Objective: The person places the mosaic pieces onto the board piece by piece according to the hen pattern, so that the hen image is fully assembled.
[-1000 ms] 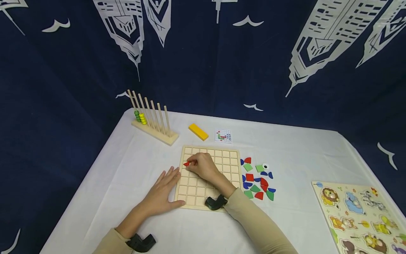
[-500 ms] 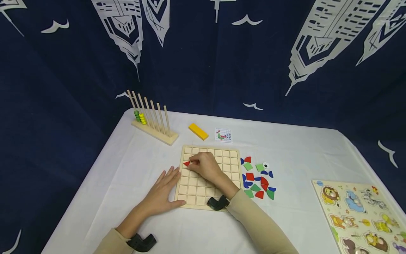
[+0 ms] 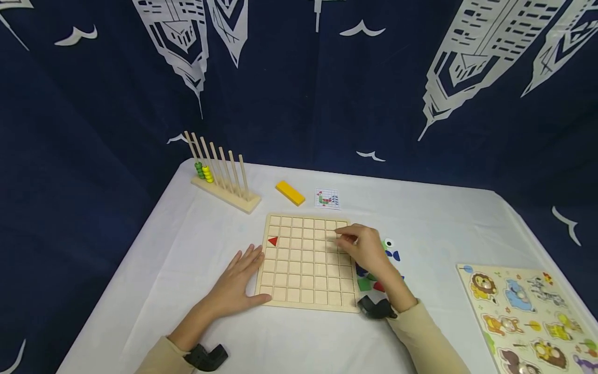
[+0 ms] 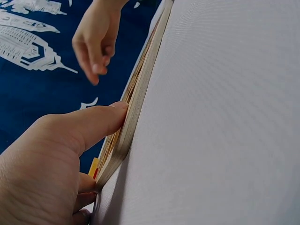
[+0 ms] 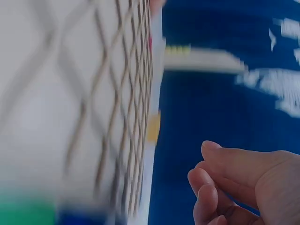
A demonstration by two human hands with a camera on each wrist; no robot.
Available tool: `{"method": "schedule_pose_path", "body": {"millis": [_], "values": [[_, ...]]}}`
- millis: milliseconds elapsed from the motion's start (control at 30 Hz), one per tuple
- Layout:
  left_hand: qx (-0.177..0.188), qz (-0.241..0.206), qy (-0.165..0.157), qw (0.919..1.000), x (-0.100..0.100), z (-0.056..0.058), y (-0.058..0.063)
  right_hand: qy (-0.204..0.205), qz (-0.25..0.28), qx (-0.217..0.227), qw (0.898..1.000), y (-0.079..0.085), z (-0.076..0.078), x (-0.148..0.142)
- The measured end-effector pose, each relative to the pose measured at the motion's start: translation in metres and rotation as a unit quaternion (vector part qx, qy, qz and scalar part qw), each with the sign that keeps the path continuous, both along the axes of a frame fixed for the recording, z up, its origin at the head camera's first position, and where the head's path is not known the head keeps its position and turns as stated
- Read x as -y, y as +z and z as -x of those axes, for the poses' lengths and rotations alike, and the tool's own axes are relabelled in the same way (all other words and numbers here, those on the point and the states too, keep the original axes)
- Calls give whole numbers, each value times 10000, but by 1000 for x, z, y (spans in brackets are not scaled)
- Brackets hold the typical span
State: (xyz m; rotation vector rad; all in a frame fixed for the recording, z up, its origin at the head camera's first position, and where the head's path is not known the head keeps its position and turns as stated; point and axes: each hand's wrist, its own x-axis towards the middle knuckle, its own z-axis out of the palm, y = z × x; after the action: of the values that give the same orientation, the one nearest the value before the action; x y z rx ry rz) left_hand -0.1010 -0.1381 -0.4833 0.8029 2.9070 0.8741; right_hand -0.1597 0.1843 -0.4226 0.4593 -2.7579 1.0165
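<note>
A square wooden grid board (image 3: 299, 283) lies on the white table. One red triangle (image 3: 273, 241) sits in a cell near its left edge. My left hand (image 3: 235, 285) lies spread at the board's left side; in the left wrist view its thumb (image 4: 101, 123) touches the board's edge. Over the board's right edge hovers my right hand (image 3: 366, 252), fingers loosely bent. Nothing shows between its fingertips in the right wrist view. Flat pieces lie partly hidden under that hand and forearm, among them a green square (image 3: 364, 284) and a blue piece (image 3: 396, 255).
Behind the board are a small pattern card (image 3: 327, 198) and a yellow block (image 3: 290, 192). A peg rack (image 3: 227, 196) with green and yellow beads stands at back left. An animal puzzle board (image 3: 528, 324) lies at right. A dark blue patterned curtain (image 3: 289, 104) hangs behind.
My right hand has let go of the red triangle, which stays in its cell, and has moved right across the board to its right edge. My left hand has stayed in place.
</note>
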Motion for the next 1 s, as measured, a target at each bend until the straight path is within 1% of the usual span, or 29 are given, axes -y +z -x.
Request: {"method": "schedule_pose_path", "body": {"millis": [100, 233, 400, 500, 667, 900, 1000], "values": [[-2, -2, 16, 10000, 1, 0, -1, -351, -85, 141, 9993, 2, 8, -27], [20, -54, 29, 10000, 2, 0, -1, -697, -328, 655, 9949, 0, 21, -55], [54, -68, 6, 10000, 1, -1, -1, -802, -665, 1361, 9852, -8, 32, -71], [75, -37, -10, 10000, 0, -1, -1, -804, -743, 1616, 9808, -15, 35, -73], [71, -27, -18, 10000, 0, -1, -1, -770, -669, 1694, 9803, -20, 38, -69], [1, -38, -7, 10000, 1, 0, -1, -761, -562, 1646, 9818, -19, 40, -65], [73, -26, 3, 10000, 1, 0, 0, -706, -594, 1581, 9831, -19, 40, -65]]}}
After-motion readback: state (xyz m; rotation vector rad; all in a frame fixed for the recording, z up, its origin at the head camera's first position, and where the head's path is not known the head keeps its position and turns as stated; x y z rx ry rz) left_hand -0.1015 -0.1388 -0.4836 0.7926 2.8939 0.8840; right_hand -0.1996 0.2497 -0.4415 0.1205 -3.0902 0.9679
